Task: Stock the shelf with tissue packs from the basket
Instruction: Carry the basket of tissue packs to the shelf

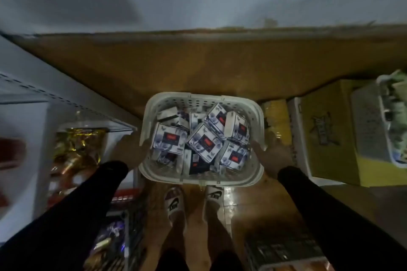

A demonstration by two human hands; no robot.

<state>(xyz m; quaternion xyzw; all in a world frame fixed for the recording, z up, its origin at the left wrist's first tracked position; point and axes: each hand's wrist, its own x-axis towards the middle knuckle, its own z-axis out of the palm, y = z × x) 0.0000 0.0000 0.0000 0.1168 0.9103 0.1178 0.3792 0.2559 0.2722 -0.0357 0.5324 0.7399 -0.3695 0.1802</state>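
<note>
A white perforated plastic basket [256,114] is held in front of me above the floor, with several white and blue tissue packs [203,142] piled loosely inside. My left hand [130,149] grips the basket's left side and my right hand [275,154] grips its right side. Both arms wear black sleeves. A white metal shelf [26,86] stands at the left; its lower levels hold shiny wrapped goods [74,145].
Yellow and white cartons [326,136] are stacked at the right, with another basket [394,116] on top. My feet in white slides [193,202] stand on the brown floor. A dark crate [282,253] lies at lower right, and more packaged goods sit at lower left.
</note>
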